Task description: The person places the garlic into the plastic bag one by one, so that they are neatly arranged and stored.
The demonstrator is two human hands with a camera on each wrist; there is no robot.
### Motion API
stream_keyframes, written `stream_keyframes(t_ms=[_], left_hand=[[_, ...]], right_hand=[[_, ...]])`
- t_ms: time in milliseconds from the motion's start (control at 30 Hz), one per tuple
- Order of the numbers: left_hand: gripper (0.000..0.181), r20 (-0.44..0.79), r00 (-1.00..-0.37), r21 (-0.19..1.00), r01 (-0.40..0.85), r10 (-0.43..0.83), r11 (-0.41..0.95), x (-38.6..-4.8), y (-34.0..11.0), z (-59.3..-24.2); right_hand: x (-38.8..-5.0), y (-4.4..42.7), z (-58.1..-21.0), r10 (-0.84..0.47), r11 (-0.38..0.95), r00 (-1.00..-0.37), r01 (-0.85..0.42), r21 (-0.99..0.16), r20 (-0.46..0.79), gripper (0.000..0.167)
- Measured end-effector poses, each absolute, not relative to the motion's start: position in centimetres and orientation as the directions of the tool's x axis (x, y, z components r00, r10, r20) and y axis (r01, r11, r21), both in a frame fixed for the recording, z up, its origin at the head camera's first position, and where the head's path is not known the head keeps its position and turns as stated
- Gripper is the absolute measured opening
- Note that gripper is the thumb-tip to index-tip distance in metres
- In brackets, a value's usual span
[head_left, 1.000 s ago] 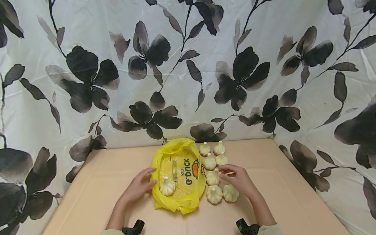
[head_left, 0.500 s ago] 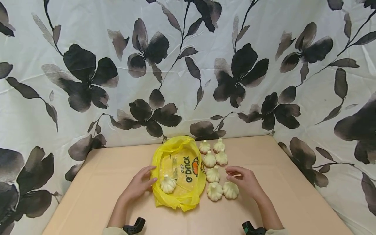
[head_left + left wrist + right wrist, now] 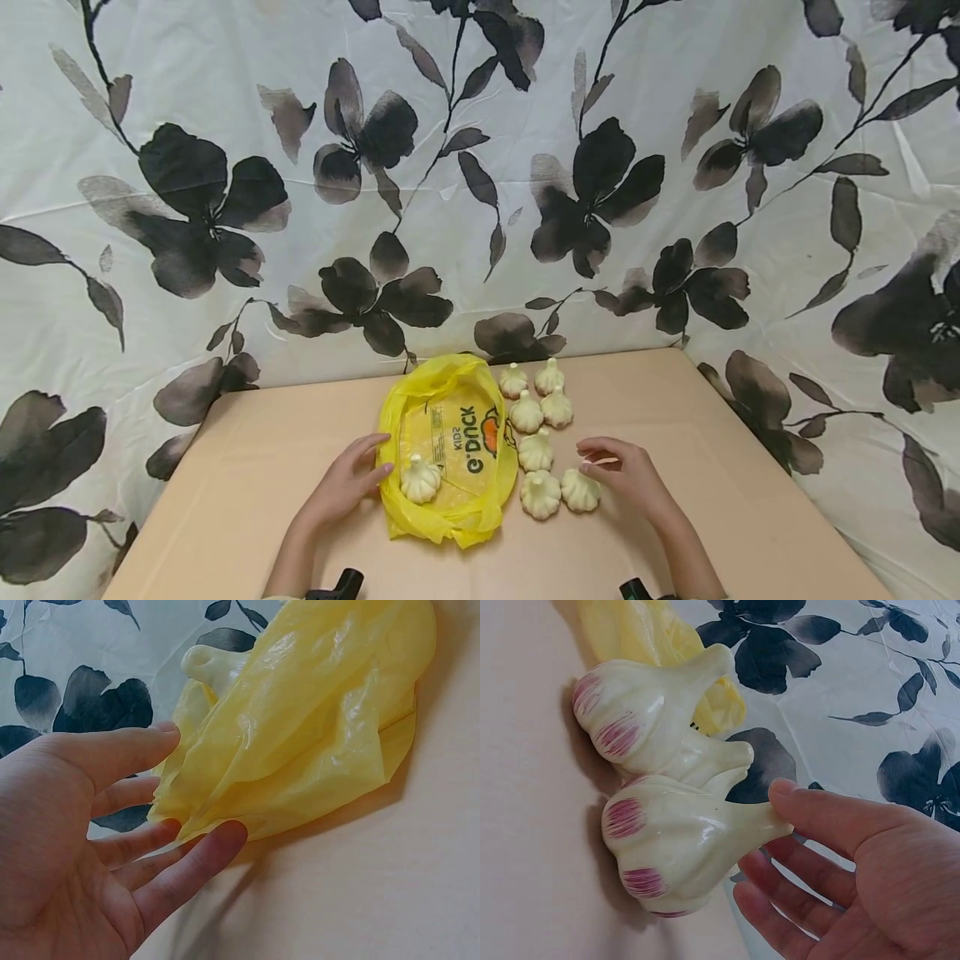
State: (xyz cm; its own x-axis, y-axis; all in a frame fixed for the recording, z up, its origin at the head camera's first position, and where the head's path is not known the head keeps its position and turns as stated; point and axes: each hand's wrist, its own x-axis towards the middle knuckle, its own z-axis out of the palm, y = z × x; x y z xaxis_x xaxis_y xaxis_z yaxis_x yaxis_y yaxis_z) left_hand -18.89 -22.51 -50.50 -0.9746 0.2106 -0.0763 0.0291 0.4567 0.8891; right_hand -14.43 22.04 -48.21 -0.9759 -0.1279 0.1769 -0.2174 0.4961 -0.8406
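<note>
A yellow plastic bag (image 3: pixel 450 533) printed with "G.DUCK KIDS" lies spread on the table, its edge gathered up into a rim. One garlic bulb (image 3: pixel 420 481) rests inside it, near the left side. At the bag's left rim, my left hand (image 3: pixel 339 485) touches the plastic with thumb and fingertips spread apart. My right hand (image 3: pixel 632 477) is at the nearest right garlic bulb (image 3: pixel 667 832), glossy cream with purple streaks. Thumb and forefinger pinch its stem in the right wrist view; the forefinger's tip is hidden behind it. That bulb still sits on the table.
Several more garlic bulbs (image 3: pixel 539 495) stand in two uneven columns along the bag's right side. The beige tabletop (image 3: pixel 720 450) extends to both sides. A floral cloth (image 3: pixel 450 208) hangs behind the table's far edge.
My right hand has left the bulb in the middle of the left column, drawn back right, then come to the nearest right bulb. The left hand stays at the bag's rim.
</note>
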Motion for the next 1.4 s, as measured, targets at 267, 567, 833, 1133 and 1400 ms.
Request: stream_keyframes(t_ms=[267,567,833,1133,1400], left_hand=[[0.056,-0.078,-0.974,0.898,0.023,0.211,0.439,-19.0,-22.6,-50.5],[0.057,-0.09,-0.974,0.905,0.007,0.209,0.424,-19.0,-22.5,-50.8],[0.058,-0.086,-0.974,0.903,0.012,0.208,0.429,-18.9,-22.5,-50.9],[0.055,-0.086,-0.975,0.905,0.01,0.205,0.425,-18.8,-22.5,-51.1],[0.054,-0.079,-0.976,0.887,0.024,0.203,0.461,-19.0,-22.4,-51.0]], right_hand=[[-14.2,22.2,-48.5,-0.123,0.461,-0.983,-0.18,-0.869,0.138,0.029],[-13.9,22.3,-49.1,-0.131,0.443,-0.979,-0.198,-0.875,0.155,0.028],[-14.0,22.1,-49.1,-0.109,0.444,-0.977,-0.212,-0.87,0.183,0.027],[-14.2,21.9,-48.3,-0.088,0.473,-0.968,-0.247,-0.846,0.233,0.024],[-14.8,21.8,-47.7,-0.08,0.492,-0.965,-0.257,-0.832,0.251,0.023]])
